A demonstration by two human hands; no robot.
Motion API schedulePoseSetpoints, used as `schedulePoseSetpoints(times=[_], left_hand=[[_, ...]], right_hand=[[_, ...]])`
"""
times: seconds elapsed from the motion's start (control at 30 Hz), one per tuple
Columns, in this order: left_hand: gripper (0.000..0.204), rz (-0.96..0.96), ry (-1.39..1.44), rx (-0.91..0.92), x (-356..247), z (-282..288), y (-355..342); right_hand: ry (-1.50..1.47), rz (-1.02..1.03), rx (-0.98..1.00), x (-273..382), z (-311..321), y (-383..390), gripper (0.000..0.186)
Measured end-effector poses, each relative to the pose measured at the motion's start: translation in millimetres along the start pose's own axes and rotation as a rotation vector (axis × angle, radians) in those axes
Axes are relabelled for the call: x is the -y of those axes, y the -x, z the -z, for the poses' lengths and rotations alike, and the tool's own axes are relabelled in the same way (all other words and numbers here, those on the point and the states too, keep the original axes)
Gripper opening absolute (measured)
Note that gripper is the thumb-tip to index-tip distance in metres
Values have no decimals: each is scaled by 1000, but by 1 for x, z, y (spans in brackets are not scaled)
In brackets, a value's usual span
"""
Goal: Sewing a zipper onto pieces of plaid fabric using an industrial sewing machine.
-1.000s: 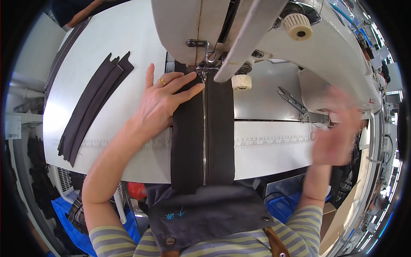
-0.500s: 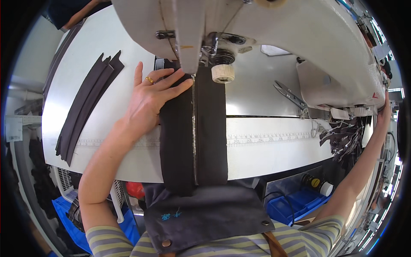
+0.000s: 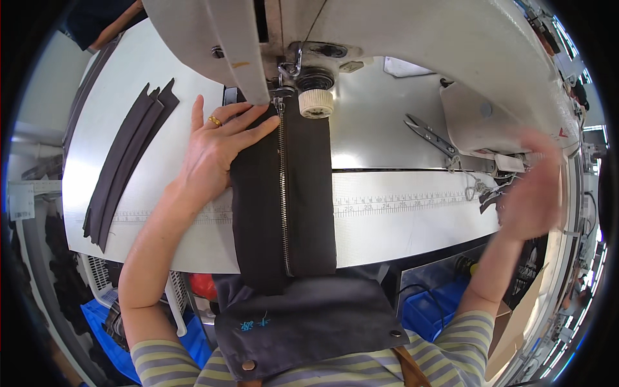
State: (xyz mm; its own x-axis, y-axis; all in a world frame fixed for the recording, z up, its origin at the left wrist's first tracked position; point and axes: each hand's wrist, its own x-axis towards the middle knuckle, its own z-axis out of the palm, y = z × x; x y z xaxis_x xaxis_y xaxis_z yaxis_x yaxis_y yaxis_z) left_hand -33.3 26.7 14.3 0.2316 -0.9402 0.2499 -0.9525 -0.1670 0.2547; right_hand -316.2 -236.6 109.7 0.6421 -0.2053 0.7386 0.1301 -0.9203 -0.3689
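Note:
My left hand point(image 3: 216, 151) lies spread on a long dark fabric piece point(image 3: 309, 206) under the sewing machine, its fingertips just left of the metal zipper point(image 3: 282, 206) that runs lengthwise down the fabric. The zipper's top end sits beneath the presser foot point(image 3: 278, 93), partly hidden by the machine's head point(image 3: 248, 51). My right hand point(image 3: 532, 187) is smeared by motion at the right end of the table, in front of the machine's body; whether it holds anything cannot be made out. Metal snips point(image 3: 429, 135) lie on the steel plate to its left.
Several dark fabric strips point(image 3: 122, 158) lie on the white table point(image 3: 406, 229) at left. Below its edge are a white basket point(image 3: 97, 277), a blue bin point(image 3: 419, 309) and a cardboard box point(image 3: 516, 316). A co-worker's arm point(image 3: 116, 26) shows at upper left.
My right hand went out to the machine's far right side and has now come back leftward, lower down. My left hand stays on the fabric. The whole view has shifted.

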Motion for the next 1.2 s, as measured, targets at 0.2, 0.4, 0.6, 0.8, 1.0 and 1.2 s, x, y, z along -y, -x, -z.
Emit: schedulePoseSetpoints(times=[0.2,0.4,0.6,0.8,1.0,1.2], left_hand=[[67,-47,24,-41,5,-2,-4],[61,-57,28,-67,4,-4,-3],[54,-56,-18,-62,3,0,-1],[61,-26,12,-56,2,-1,0],[66,-7,3,-10,0,2,-2],[69,-5,30,-12,-1,3,-3]], right_hand=[[-21,-36,384,-7,-194,-26,20],[95,146,280,-18,-220,-28,18],[-290,-236,211,12,-202,-28,12],[-582,-636,308,23,-200,-31,11],[-359,-454,377,6,-209,-16,22],[57,-282,581,25,-170,-32,23]])
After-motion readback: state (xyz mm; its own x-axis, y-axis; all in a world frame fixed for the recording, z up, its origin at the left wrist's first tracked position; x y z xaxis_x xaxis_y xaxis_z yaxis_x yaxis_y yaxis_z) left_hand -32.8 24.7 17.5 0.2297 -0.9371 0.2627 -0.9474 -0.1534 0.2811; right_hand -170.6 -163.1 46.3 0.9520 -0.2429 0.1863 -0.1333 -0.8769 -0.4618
